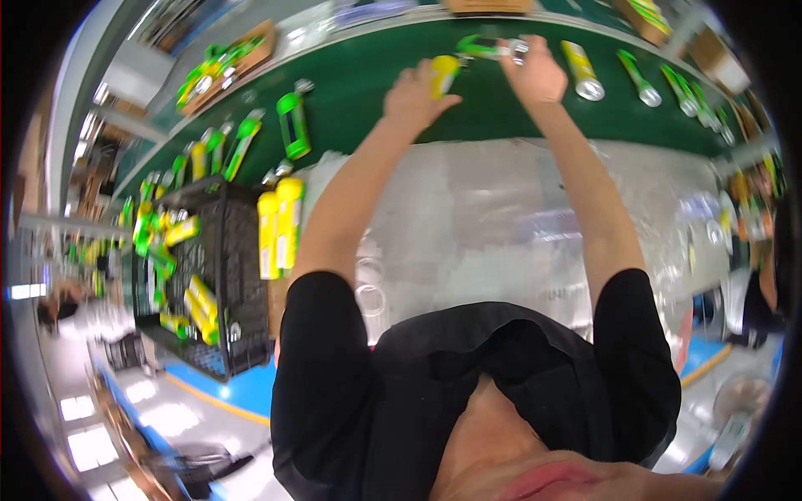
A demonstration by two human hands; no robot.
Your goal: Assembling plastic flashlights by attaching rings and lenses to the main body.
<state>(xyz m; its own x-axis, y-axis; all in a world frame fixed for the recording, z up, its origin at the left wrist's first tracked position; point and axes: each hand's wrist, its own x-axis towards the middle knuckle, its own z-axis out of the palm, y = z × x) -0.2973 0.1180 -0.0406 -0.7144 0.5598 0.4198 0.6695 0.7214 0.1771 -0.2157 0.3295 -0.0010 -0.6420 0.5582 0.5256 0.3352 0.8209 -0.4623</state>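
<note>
My left hand (411, 98) is on a yellow flashlight (444, 75) with a green edge, over the green conveyor belt; its thumb sticks out to the side. My right hand (536, 77) is closed around the silver-headed end of a green flashlight (480, 48), whose green part points toward the left hand. Motion blurs both pieces somewhat. Just right of my right hand, a yellow flashlight (582, 71) with a silver end lies on the belt. To the left, a green and black flashlight (292, 125) lies there too.
A black plastic crate (221, 275) of yellow and green flashlights stands at my left, with two yellow flashlights (279, 225) beside it. A plastic-covered worktop (484, 225) lies between me and the green belt (359, 75). Across the belt is a cardboard box (259, 52) of green parts.
</note>
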